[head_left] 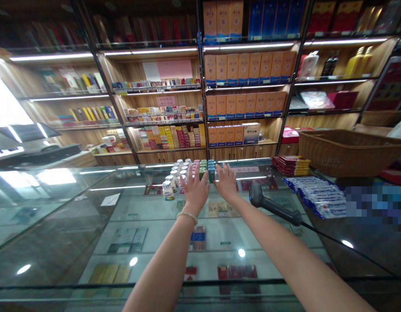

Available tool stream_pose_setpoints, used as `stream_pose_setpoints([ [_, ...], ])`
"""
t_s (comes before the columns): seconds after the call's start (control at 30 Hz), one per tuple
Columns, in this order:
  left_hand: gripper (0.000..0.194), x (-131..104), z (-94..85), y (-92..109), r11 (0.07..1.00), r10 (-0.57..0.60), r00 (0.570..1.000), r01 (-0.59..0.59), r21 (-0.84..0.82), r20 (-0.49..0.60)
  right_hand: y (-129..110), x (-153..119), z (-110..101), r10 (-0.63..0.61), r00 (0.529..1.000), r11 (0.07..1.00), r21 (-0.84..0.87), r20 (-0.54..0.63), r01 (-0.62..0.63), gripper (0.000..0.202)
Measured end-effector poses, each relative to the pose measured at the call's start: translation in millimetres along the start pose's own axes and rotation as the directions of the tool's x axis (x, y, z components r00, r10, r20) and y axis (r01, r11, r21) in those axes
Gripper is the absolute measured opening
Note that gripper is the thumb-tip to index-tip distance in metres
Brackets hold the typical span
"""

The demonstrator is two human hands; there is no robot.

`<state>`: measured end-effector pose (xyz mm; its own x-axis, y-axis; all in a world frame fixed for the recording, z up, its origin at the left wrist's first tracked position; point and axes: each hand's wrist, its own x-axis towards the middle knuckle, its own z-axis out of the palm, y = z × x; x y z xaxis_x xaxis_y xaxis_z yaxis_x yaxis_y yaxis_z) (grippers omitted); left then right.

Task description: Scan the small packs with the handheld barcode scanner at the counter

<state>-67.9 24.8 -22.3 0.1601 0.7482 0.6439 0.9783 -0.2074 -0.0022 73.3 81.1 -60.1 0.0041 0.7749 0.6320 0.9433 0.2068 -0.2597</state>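
1. So the left hand (194,190) is spreading its fingers wide, about mid-frame, at the green-topped bottles (203,164). Looks open, not clenched; can't tell if the fingertips are touching.
2. Right hand (227,183) is opening too, fingers splayed just beside the blue-topped bottles (211,164). Can't tell about contact there either.
3. White-lidded bottles (168,190) are standing in rows on the glass counter (161,236), just left of centre. Their labels are too small to read.
4. Black scanner (273,208) is lying right of centre, its cable trailing lower right.
5. Blue-and-white packets (314,195), red-and-yellow packets (290,165) and a wicker basket (350,154) are sitting at the right.
6. Up top, orange boxes (246,68) are showing vertical Chinese-looking writing, and a pink sign (166,101) at upper centre-left is carrying two lines, all too blurry to read, sorry.
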Motion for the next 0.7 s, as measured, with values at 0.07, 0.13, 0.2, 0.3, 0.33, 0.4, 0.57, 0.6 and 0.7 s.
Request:
stream_pose_setpoints([
  [0.07, 0.055, -1, -3.8, -2, 1.0, -0.014, 1.0, 0.015, 0.006, -0.027, -2, -2, -1, 0.005, 1.0, 1.0, -0.009, -0.006, -0.005, 0.077],
  [0.13, 0.056, -1, -6.3, -4, 1.0, -0.03, 0.998, 0.03, 0.006, -0.051, -4, -4, -2, 0.006, 1.0, 1.0, -0.023, -0.007, -0.007, 0.08],
  [0.2, 0.057, -2, -7.3, -6, 0.999, -0.045, 0.997, 0.045, 0.0, -0.061, -5, -6, -4, 0.007, 1.0, 0.999, -0.035, -0.005, -0.007, 0.081],
  [0.3, 0.056, -2, -6.2, -8, 0.999, -0.054, 0.997, 0.054, -0.007, -0.058, -5, -10, -6, 0.009, 1.0, 0.998, -0.056, 0.007, -0.009, 0.08],
  [0.33, 0.057, -2, -5.6, -8, 0.999, -0.054, 0.997, 0.054, -0.007, -0.057, -5, -11, -7, 0.011, 1.0, 0.998, -0.065, 0.015, -0.01, 0.079],
  [0.4, 0.057, -2, -4.4, -8, 0.998, -0.057, 0.997, 0.057, -0.009, -0.057, -5, -13, -10, 0.013, 0.999, 0.997, -0.083, 0.036, -0.01, 0.078],
  [0.57, 0.056, -4, -6.3, 0, 0.996, -0.086, 0.995, 0.085, -0.026, -0.053, -6, -15, -18, -0.01, 0.997, 0.996, -0.088, 0.07, 0.016, 0.074],
  [0.6, 0.056, -5, -7.7, 2, 0.996, -0.09, 0.994, 0.089, -0.029, -0.054, -7, -16, -20, -0.012, 0.997, 0.996, -0.084, 0.07, 0.018, 0.073],
  [0.7, 0.056, -6, -13.3, 7, 0.996, -0.081, 0.995, 0.079, -0.035, -0.066, -9, -17, -25, -0.014, 0.998, 0.998, -0.062, 0.054, 0.017, 0.069],
])
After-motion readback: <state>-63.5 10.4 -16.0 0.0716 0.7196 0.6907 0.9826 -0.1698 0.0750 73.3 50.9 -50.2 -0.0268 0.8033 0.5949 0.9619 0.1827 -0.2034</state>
